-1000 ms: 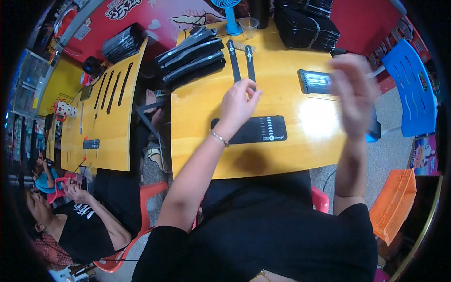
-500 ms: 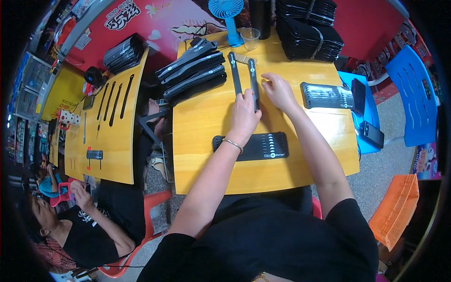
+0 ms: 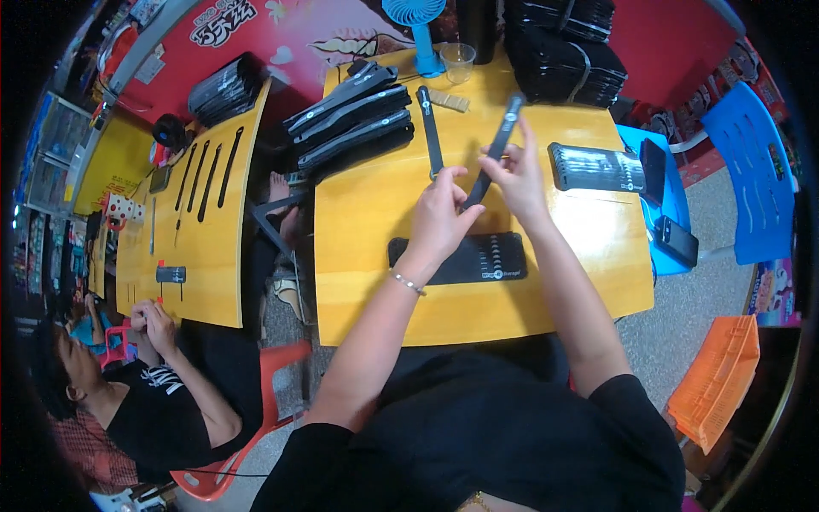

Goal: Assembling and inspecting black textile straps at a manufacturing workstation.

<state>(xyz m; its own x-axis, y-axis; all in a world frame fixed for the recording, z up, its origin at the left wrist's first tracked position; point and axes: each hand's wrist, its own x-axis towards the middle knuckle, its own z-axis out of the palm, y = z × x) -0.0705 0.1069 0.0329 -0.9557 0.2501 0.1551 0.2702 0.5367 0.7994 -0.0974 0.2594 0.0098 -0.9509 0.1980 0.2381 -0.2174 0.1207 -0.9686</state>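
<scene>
A black strap (image 3: 500, 136) with a pale printed mark near its upper end is held slanting above the table between my hands. My left hand (image 3: 441, 213) has its thumb and fingers closed around the strap's lower end. Higher up, my right hand (image 3: 520, 181) pinches the same strap between thumb and fingers. A second black strap (image 3: 432, 136) lies on the table, its near end close to my left fingertips. Below my hands lies a flat black panel (image 3: 456, 260) with a column of pale slits or marks; my left hand and forearm cover part of its left side.
Stacked black straps (image 3: 350, 119) lie at left. A fan (image 3: 424, 51), clear cup (image 3: 458, 64), tan block (image 3: 450, 101) and bundled black panels (image 3: 567, 72) stand at the back. Another panel (image 3: 597, 169) lies right. A co-worker (image 3: 158, 392) sits at the left table (image 3: 192, 235).
The right-hand strap has been lifted and tilted, its top swinging right. My right hand has closed on it, and the tan block beneath its far end now shows fully.
</scene>
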